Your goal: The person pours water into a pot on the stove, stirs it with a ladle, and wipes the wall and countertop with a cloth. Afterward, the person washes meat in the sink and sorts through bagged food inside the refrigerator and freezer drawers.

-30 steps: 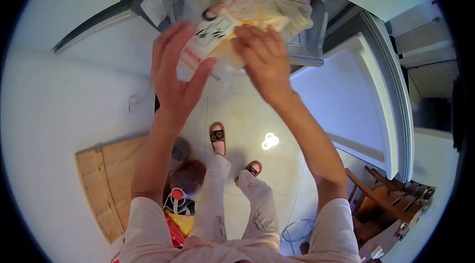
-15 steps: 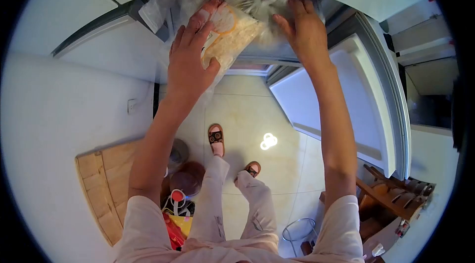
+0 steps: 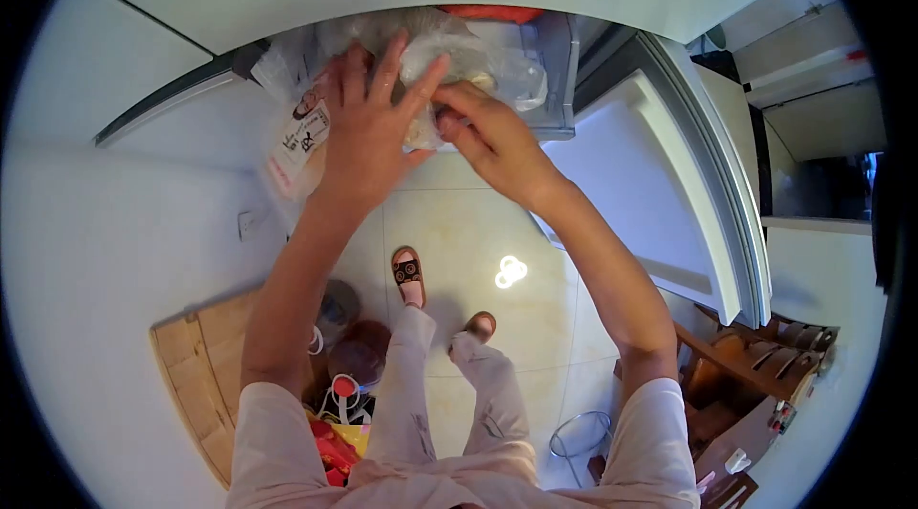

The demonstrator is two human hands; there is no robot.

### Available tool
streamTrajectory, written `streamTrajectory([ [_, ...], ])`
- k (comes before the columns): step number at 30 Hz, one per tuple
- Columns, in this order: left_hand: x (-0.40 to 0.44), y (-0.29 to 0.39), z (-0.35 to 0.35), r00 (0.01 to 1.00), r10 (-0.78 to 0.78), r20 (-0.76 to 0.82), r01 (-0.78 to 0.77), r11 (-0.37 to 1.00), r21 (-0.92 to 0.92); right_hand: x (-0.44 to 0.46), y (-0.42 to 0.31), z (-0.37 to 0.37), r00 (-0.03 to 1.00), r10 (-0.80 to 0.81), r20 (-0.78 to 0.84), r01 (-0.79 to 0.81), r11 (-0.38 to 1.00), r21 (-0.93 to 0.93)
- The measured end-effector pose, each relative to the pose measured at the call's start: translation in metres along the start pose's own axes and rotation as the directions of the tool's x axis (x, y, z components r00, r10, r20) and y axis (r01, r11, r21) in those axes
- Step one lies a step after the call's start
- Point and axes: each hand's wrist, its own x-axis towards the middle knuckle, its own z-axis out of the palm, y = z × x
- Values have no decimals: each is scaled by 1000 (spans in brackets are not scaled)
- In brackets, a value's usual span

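At the top of the head view, a pulled-out freezer drawer (image 3: 562, 78) holds clear plastic bags. My left hand (image 3: 368, 131) lies over the bags, palm down, with its fingers spread. Under its left side rests a printed package (image 3: 304, 141) with a white label and dark lettering. From the right my right hand (image 3: 497, 150) reaches in, thumb and fingers bent together at a clear plastic bag (image 3: 440, 55) with pale contents. Its fingertips are partly hidden by the plastic and by my left hand.
The freezer door (image 3: 650, 193) stands swung out at my right. Something red (image 3: 492, 13) shows at the drawer's back. A wooden board (image 3: 206, 356) leans on the left wall, near a dark round jar (image 3: 359, 356). Wooden furniture (image 3: 746, 365) and a metal-ringed stand (image 3: 580, 434) are at the lower right.
My right hand has moved left and down, from the drawer's right side to beside my left hand. The pale bag of food has shifted, and the labelled package now shows at the left.
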Motion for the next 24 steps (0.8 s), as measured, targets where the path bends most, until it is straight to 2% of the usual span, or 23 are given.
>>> streamTrajectory([
  [1, 1, -3, 2, 1000, -4, 16, 4, 1000, -20, 2, -8, -2, 1000, 11, 24, -12, 1000, 8],
  [4, -1, -14, 12, 999, -7, 43, 11, 997, -82, 2, -14, -31, 969, 152, -197, -194, 958, -213],
  [6, -5, -18, 14, 999, -4, 38, 9, 992, -129, 19, 3, -47, 905, 35, -425, -225, 886, -405],
  [8, -7, -23, 15, 1000, 4, 21, -1, 989, -150, 48, 49, -56, 899, -222, -377, -139, 671, -728],
  [11, -9, -25, 18, 1000, 12, 8, -10, 985, -174, 84, 103, -60, 914, -303, -269, -90, 495, -864],
  [14, -9, -28, 20, 999, 26, -22, -29, 986, -166, 112, 128, -63, 794, -576, -198, 5, 331, -944],
  [16, -11, -29, 21, 998, 42, -37, -47, 987, -155, 105, 132, -61, 817, -556, -150, 23, 291, -956],
  [20, -12, -28, 21, 996, 57, -65, -66, 987, -147, 83, 91, -67, 861, -507, -37, 73, 196, -978],
  [21, -13, -27, 21, 996, 58, -73, -69, 987, -145, 77, 84, -69, 949, -304, -83, -8, 239, -971],
  [22, -14, -27, 22, 995, 60, -84, -72, 987, -146, 71, 77, -71, 988, -86, -125, -98, 263, -960],
  [23, -15, -27, 23, 994, 62, -95, -75, 987, -144, 66, 69, -70, 978, 134, -160, -191, 267, -945],
  [24, -17, -28, 23, 992, 64, -104, -78, 987, -141, 62, 60, -68, 983, 137, -122, -154, 257, -954],
])
